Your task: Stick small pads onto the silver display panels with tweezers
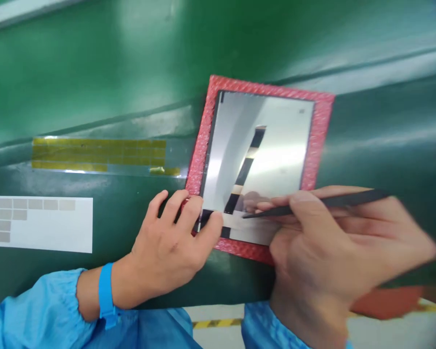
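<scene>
2 bare hands are working over a mirror-bright rectangular panel (276, 145) in the head view. The panel is lying on a red textured pad (323, 131), which is resting on the green mat (378, 145) of the bench. The left hand (170, 242) is spreading its fingers (191, 208), with the fingertips pressing on the panel's lower left corner and pinning it against the pad. The right hand (334, 247), slightly blurred, is pinching slim black tweezers (334, 203) between thumb and fingers, with their fine tip (247, 216) reaching over the panel's lower part. I cannot tell whether the tip is touching the surface or gripping anything. Dark and pale bands (245, 167) are crossing the panel, and they could be either strips or reflections.

To the left, strips of amber tape (98, 155) are lying on a clear liner, and a white sheet (36, 223) is carrying 1 block of grey pads. A blue wristband (106, 291) is circling the left wrist, above a blue sleeve (29, 325).

The step in hand appears to be fine tweezer work at the panel, and the moment seems to call for a firm left hand and a very steady tip.
</scene>
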Tool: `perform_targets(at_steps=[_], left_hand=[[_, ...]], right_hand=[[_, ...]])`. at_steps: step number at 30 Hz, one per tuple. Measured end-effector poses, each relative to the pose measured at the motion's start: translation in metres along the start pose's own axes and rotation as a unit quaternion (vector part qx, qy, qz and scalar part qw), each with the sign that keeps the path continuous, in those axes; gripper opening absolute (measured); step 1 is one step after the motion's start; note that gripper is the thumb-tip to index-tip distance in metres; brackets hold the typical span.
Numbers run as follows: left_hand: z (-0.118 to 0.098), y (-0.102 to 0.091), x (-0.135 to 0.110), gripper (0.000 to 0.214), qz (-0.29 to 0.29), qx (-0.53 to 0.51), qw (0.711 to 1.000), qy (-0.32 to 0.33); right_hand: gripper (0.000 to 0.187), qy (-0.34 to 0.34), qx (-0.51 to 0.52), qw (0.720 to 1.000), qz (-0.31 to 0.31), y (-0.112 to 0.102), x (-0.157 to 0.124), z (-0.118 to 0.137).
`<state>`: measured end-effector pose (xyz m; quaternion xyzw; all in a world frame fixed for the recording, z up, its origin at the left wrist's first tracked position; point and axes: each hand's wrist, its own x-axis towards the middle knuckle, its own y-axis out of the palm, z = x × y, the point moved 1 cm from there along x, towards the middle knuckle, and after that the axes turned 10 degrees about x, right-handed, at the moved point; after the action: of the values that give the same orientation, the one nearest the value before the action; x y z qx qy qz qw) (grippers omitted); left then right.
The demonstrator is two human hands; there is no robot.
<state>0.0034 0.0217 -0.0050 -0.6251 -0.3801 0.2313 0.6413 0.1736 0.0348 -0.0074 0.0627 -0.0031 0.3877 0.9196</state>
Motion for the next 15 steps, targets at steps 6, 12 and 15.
perform_targets(at_steps=[6,12,15], left_hand=[[0.006,0.006,-0.008,0.044,-0.026,0.009,1.0,-0.005],[0.014,0.031,0.003,0.057,-0.108,0.056,0.992,0.017],[0.012,0.035,0.001,0.058,-0.079,0.086,0.993,0.027]], right_hand=[[0.03,0.091,0.14,0.986,0.018,0.003,0.012,-0.024],[0.04,0.127,0.185,0.974,0.023,0.02,0.03,-0.051],[0.043,0.109,0.199,0.974,0.022,0.024,0.028,-0.059]])
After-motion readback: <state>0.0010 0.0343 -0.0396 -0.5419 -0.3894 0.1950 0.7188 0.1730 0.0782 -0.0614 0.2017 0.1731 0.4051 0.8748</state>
